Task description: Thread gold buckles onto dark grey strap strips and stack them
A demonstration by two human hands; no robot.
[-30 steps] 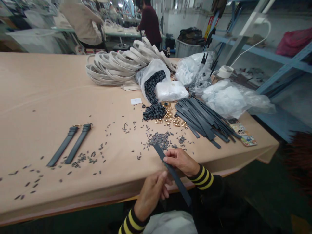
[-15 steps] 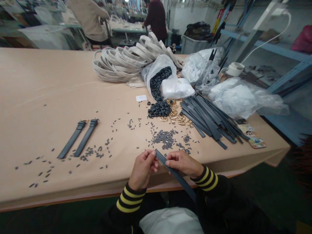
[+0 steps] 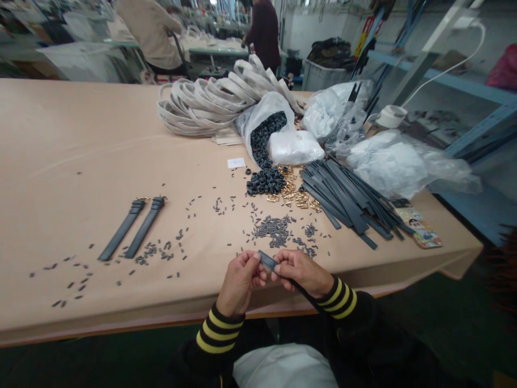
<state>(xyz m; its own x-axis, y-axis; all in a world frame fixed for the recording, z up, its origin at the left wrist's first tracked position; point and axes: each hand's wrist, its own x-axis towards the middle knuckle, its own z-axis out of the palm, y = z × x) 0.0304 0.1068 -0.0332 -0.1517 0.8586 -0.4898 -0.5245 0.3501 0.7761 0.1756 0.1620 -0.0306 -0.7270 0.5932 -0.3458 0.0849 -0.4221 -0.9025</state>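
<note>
A dark strap (image 3: 268, 261) is stretched between my two hands at the table's front edge. My left hand (image 3: 241, 281) pinches its end between thumb and fingers. My right hand (image 3: 304, 272) grips it a little further along, and the rest of the strap runs down under that hand. Just beyond my hands lies a heap of small dark pieces (image 3: 273, 230). Behind it are dark rings (image 3: 264, 181) and gold buckles (image 3: 289, 186). A pile of dark straps (image 3: 351, 199) lies to the right. Two straps with buckles (image 3: 144, 227) lie on the left.
The brown-covered table (image 3: 72, 134) also bears coiled pale webbing (image 3: 202, 105), an open bag of rings (image 3: 266, 126), plastic bags (image 3: 388, 161) and a patterned phone-like item (image 3: 420, 227). Small pieces are scattered at the left front. Two people are in the background, beyond the table.
My right hand has turned slightly and its fingers have come closer to my left hand. The strap's free length has swung down beneath my right hand. The view has shifted slightly.
</note>
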